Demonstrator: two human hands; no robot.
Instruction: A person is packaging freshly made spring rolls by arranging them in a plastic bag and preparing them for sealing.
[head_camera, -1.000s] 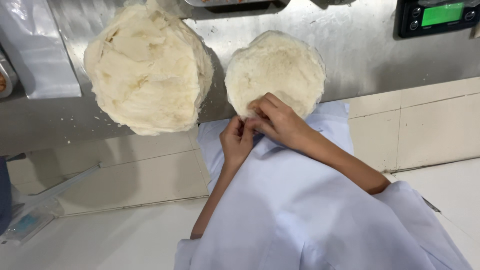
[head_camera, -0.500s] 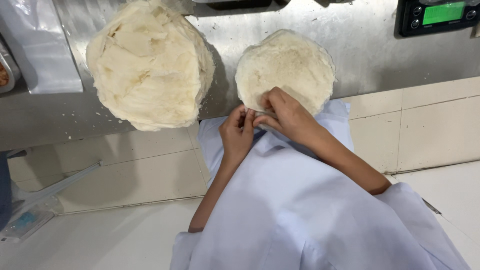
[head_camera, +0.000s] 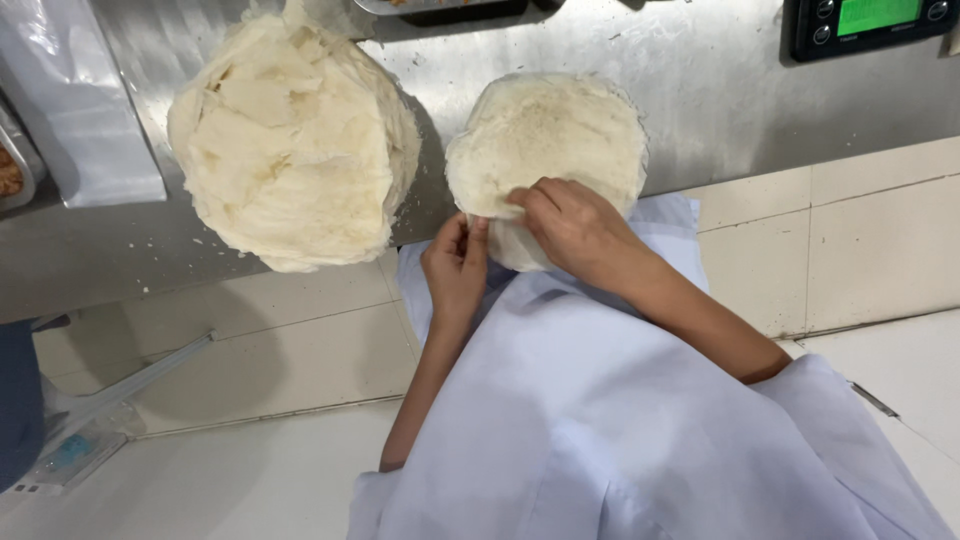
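A small round stack of thin pale flatbread sheets (head_camera: 550, 140) lies at the near edge of a steel counter (head_camera: 700, 80). My left hand (head_camera: 455, 262) pinches the near edge of the stack's top sheet between thumb and fingers. My right hand (head_camera: 575, 230) rests on the stack's near side, fingertips pressing on the same sheet's edge. To the left sits a much bigger, ragged pile of the same sheets (head_camera: 290, 140), untouched. My light blue sleeves and apron (head_camera: 600, 430) fill the lower middle of the view.
A digital scale with a green screen (head_camera: 870, 22) stands at the back right. A clear plastic bag (head_camera: 85, 110) lies at the left on the counter, by a tray's corner (head_camera: 12, 175). Below are pale floor tiles (head_camera: 860, 240) and a plastic packet (head_camera: 70, 450).
Both hands have shifted slightly up and right along the small stack's near edge. My right hand now spreads flatter on the sheet while the left keeps pinching.
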